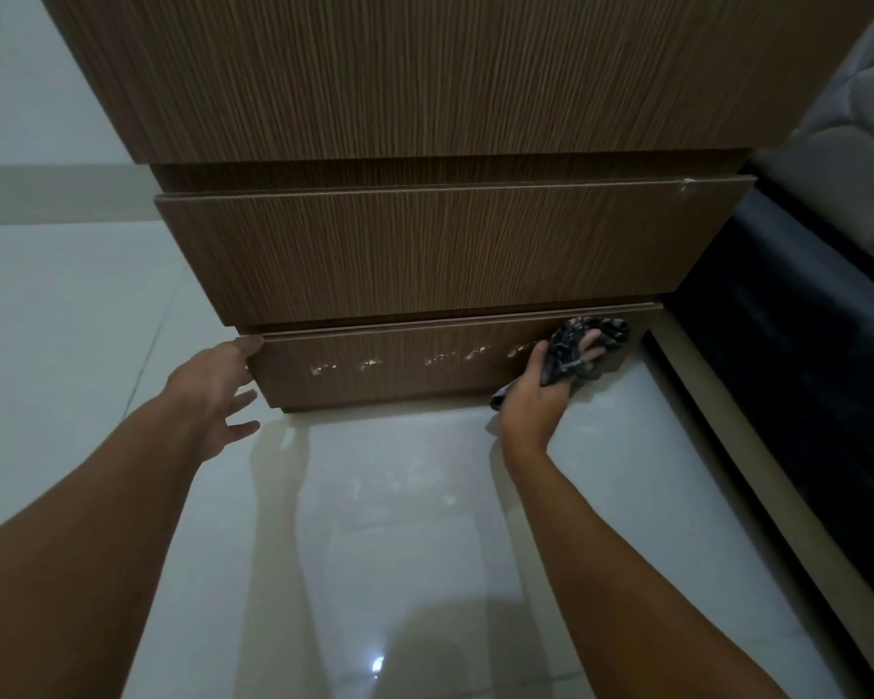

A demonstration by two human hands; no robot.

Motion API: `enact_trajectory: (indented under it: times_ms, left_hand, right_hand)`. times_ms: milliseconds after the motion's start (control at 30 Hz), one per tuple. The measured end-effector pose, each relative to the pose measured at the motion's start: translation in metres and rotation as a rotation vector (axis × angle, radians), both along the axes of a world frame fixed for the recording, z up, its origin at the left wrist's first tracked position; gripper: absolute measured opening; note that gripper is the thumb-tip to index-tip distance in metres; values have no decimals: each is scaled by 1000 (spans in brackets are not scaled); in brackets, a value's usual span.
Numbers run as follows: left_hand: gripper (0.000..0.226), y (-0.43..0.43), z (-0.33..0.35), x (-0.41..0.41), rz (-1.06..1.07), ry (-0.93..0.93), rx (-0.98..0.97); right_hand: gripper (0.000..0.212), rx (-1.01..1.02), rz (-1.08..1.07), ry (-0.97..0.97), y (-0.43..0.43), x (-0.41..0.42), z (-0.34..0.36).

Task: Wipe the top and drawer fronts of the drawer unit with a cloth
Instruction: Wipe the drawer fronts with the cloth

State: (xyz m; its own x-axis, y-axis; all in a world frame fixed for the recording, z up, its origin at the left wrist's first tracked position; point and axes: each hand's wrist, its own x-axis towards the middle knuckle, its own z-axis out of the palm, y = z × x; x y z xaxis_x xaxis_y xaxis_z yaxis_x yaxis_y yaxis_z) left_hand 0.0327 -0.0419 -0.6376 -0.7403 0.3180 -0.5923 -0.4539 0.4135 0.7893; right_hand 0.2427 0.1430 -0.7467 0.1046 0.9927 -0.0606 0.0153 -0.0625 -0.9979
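A brown wood-grain drawer unit [425, 254] fills the upper view, seen from low in front. Its bottom drawer front [399, 370] carries a row of pale scuffed patches. My right hand [541, 396] grips a dark patterned cloth [576, 353] and presses it against the right end of that bottom front. My left hand [218, 391] rests with fingers spread at the drawer's left edge, the thumb touching its top corner. The unit's top is out of sight.
Glossy pale floor tiles [374, 522] stretch toward me and reflect the unit and my arms. A dark bed base [788, 315] with a quilted mattress [848, 143] stands close on the right. A pale wall [31, 93] lies at the left.
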Motion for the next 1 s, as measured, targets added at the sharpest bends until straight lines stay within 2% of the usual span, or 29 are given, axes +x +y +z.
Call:
enact_trajectory:
  times_ms: [133,233,300,600,733,867,1000]
  left_hand:
    - [44,-1,7,0,-33,-27,-12]
    - [46,-4,12,-3,-80,-43,-30]
    - [46,-5,17,-5,-111,-51,-44]
    - [44,-9,32,-11,-215,-58,-104]
    - [35,-10,36,-12,-271,-42,-131]
    - [42,-11,40,-13,-314,-22,-162]
    - [44,-9,44,-10,-344,5,-184]
  right_hand:
    - [87,61,22,-42,-29,-25,13]
    - [70,124,44,-74,-52,-43,27]
    - [68,143,76,-39,-67,-55,30]
    - [71,113,205,17,-138,-116,42]
    - [73,103,281,19,-168,-140,47]
    - [73,172,372,-10,-194,-156,42]
    - [82,120,534,-7,-213,-161,37]
